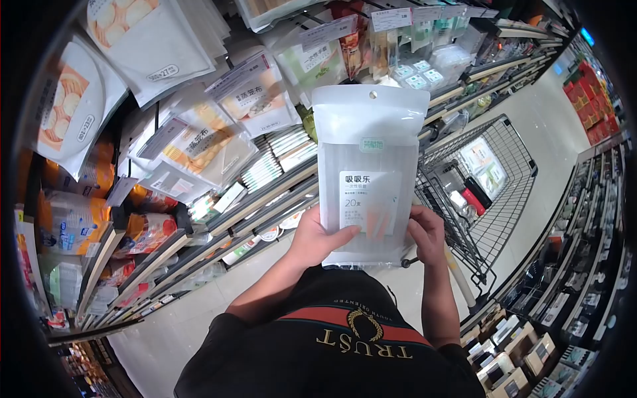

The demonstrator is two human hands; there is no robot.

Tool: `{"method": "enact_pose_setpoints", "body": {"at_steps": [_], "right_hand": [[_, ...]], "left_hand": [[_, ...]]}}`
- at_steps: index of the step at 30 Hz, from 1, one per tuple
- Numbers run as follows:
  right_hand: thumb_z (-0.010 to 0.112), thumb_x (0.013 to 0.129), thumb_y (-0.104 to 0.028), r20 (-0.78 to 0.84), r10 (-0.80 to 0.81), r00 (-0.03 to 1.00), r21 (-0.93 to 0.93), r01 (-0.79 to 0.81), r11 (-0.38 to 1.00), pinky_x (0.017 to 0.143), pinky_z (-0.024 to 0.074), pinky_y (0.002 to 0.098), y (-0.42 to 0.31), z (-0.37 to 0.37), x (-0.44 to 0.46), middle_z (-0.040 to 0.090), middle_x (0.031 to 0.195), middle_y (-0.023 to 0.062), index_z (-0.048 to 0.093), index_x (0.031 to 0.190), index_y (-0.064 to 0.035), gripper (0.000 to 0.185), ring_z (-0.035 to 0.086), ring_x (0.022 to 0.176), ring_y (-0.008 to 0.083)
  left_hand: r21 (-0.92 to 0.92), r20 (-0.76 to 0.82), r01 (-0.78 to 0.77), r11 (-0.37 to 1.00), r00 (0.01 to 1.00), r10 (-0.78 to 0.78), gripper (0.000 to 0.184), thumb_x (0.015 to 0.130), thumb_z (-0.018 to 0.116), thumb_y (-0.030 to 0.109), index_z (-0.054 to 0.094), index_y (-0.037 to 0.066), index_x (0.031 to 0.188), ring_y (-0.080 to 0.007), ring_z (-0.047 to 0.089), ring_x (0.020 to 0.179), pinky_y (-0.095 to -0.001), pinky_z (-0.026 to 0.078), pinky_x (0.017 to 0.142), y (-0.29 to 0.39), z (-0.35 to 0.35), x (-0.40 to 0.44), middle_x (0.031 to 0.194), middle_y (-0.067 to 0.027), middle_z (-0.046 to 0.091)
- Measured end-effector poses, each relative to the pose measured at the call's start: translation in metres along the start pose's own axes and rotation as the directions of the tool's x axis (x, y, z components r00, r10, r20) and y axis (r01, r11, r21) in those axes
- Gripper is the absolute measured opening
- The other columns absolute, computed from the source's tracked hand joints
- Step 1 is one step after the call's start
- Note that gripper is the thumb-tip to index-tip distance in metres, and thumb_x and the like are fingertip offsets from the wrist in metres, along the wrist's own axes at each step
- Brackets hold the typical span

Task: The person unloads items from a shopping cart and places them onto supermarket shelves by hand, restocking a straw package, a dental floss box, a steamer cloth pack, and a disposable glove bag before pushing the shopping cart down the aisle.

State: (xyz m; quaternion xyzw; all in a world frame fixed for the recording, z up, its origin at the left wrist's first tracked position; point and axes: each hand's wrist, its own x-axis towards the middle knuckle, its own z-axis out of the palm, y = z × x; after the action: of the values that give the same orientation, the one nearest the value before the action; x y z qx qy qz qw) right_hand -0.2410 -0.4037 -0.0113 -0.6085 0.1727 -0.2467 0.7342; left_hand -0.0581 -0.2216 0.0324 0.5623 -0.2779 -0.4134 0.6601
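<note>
A clear and white plastic pack of drinking straws (335, 156) is held upright in front of me, its printed label facing me and a hang hole at the top. My left hand (321, 239) grips its lower left side, with the thumb across the front. At the lower right edge, my right hand (426, 233) is closed on the same pack. The fingers behind it are hidden. Hanging packs of steamer cloths (252, 93) are just beyond the pack, to the left.
A shopping cart (507, 159) with several items stands on the right. Tiered shelves (219, 219) with hanging packets and price tags run along the left. More stocked shelves (564, 265) line the right side, and red boxes (590, 106) stand at the far right.
</note>
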Motion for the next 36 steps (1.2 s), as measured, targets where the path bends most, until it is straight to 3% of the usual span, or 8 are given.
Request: {"method": "enact_pose_setpoints", "body": {"at_steps": [6,8,17,27,36], "right_hand": [[0.067,0.094,-0.016,0.113,-0.087,0.990,0.109,0.074,0.991,0.084,0.0506,0.0284,-0.002,0.018,0.023,0.069,0.102,0.0067,0.064,0.114,0.0047,0.029,0.064,0.091,0.0115],[0.069,0.091,-0.015,0.136,-0.049,0.990,0.009,0.048,0.999,0.084,0.0518,0.0290,-0.004,0.032,0.028,0.071,0.102,0.0077,0.064,0.115,0.0040,0.031,0.066,0.093,0.0126],[0.072,0.089,-0.011,0.300,0.065,0.952,-0.026,-0.060,0.998,0.074,0.0545,0.0288,0.007,0.098,0.056,0.074,0.092,0.0084,0.069,0.107,0.0034,0.024,0.069,0.082,0.0129],[0.074,0.087,-0.011,0.547,0.130,0.827,-0.105,-0.086,0.991,0.074,0.0536,0.0283,0.031,0.188,0.078,0.075,0.090,0.0076,0.072,0.105,0.0015,0.022,0.069,0.082,0.0121],[0.075,0.085,-0.013,0.626,0.185,0.757,-0.179,-0.091,0.980,0.075,0.0527,0.0288,0.056,0.265,0.084,0.075,0.092,0.0073,0.073,0.105,-0.0002,0.024,0.069,0.085,0.0120]], "left_hand": [[0.019,-0.064,-0.033,0.999,0.997,0.034,0.036,0.086,0.073,0.000,0.064,0.000,0.121,-0.0126,0.066,0.099,-0.0303,0.053,0.088,-0.002,-0.008,-0.008,0.111,-0.0071,0.071],[0.008,-0.080,-0.034,0.999,0.996,0.034,0.037,0.086,0.073,0.000,0.064,0.000,0.121,-0.0129,0.066,0.099,-0.0305,0.053,0.088,-0.003,-0.013,-0.011,0.111,-0.0074,0.071],[0.026,-0.200,-0.056,0.998,0.978,0.060,0.040,0.086,0.075,0.000,0.063,0.000,0.123,-0.0126,0.065,0.102,-0.0307,0.053,0.090,0.000,-0.055,-0.045,0.114,-0.0079,0.071],[0.149,-0.374,-0.187,0.971,0.899,0.230,0.039,0.081,0.077,0.000,0.065,0.000,0.118,-0.0114,0.067,0.095,-0.0291,0.054,0.083,-0.015,-0.130,-0.107,0.106,-0.0069,0.073],[0.148,-0.467,-0.179,0.973,0.854,0.228,0.037,0.082,0.075,0.000,0.065,-0.001,0.118,-0.0142,0.068,0.098,-0.0311,0.054,0.086,-0.026,-0.194,-0.153,0.109,-0.0088,0.073]]}}
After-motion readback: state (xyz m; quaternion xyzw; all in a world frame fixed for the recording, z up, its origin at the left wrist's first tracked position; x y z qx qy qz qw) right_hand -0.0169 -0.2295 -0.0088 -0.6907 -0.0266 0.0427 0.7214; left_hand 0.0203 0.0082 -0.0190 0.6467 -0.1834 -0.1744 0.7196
